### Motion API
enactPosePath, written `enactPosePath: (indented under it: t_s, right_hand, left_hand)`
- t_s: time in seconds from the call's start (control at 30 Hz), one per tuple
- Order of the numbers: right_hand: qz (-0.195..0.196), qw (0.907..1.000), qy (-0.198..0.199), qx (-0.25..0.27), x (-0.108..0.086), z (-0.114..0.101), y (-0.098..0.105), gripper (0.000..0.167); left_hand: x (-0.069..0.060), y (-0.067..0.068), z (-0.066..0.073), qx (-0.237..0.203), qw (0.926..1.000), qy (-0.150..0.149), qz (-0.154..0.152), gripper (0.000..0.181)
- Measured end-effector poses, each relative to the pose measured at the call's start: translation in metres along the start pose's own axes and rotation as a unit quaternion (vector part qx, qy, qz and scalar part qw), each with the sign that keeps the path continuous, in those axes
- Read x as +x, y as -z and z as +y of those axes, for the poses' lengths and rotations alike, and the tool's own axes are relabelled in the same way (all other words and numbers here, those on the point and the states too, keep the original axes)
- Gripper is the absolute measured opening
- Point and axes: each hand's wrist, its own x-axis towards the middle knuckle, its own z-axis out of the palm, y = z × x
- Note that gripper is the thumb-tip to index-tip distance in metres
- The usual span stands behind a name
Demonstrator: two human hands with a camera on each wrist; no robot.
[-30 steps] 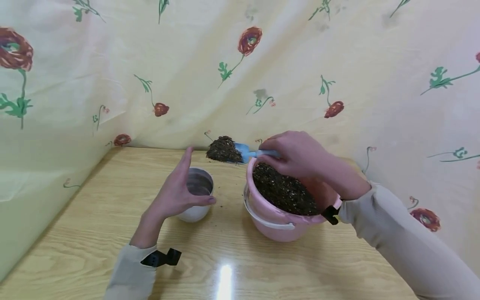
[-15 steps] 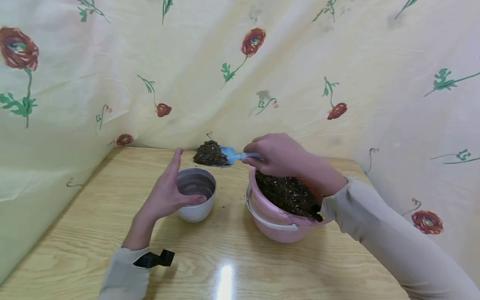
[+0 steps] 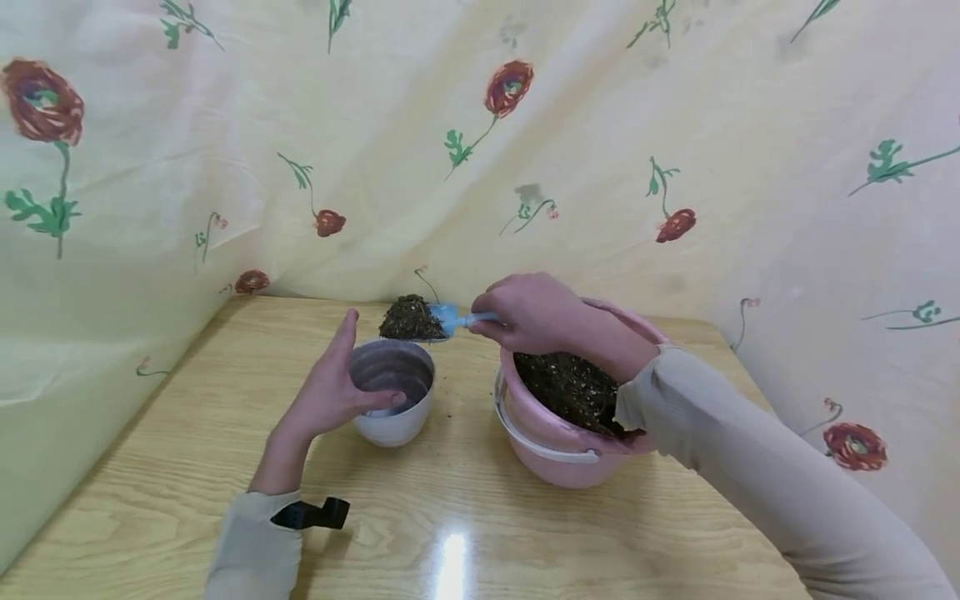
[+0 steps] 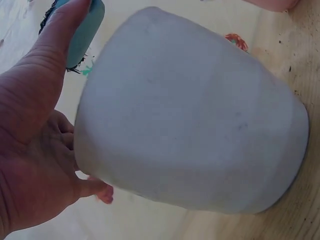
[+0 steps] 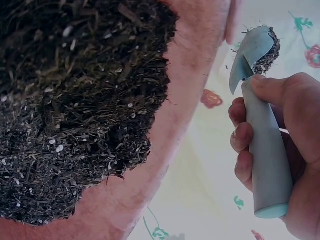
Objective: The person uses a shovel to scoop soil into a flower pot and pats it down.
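Note:
My right hand grips the handle of a light blue garden trowel, fingers curled round it and thumb along it in the right wrist view. Dark potting soil is heaped on its blade, just above the far rim of a white flowerpot. The pot stands upright; its visible inside holds no soil. At the pot's left side, my left hand is spread with straight fingers, its thumb over the rim. Whether it touches the pot I cannot tell.
Right of the pot stands a pink bucket of soil, its white handle hanging down in front. My right forearm crosses above the bucket. Soil crumbs dot the wooden table. A flower-patterned cloth hangs behind.
My right hand has carried the loaded trowel left and down, from over the bucket's far side to the pot's rim. My left hand has shifted slightly left, with its thumb over the pot.

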Motion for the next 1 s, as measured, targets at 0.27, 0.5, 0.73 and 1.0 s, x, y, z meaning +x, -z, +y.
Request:
enactPosePath:
  t_s: [0.27,0.5,0.73,1.0]
  right_hand:
    - [-0.025,0.9995,0.001,-0.022,0.009,-0.001,-0.006,0.03]
    - [-0.035,0.9984,-0.002,-0.044,0.012,0.001,-0.005,0.033]
    - [-0.064,0.9969,0.0,-0.046,0.018,0.0,-0.008,0.031]
    - [-0.081,0.9942,0.03,-0.065,0.03,-0.007,-0.012,0.03]
  left_hand:
    - [0.001,-0.007,-0.005,0.009,0.9997,0.009,-0.019,0.137]
    - [0.004,-0.008,-0.004,0.022,0.9994,0.006,-0.026,0.141]
    - [0.004,-0.008,-0.003,0.032,0.9987,0.008,-0.038,0.145]
    - [0.001,-0.006,-0.005,0.031,0.9988,0.018,-0.033,0.146]
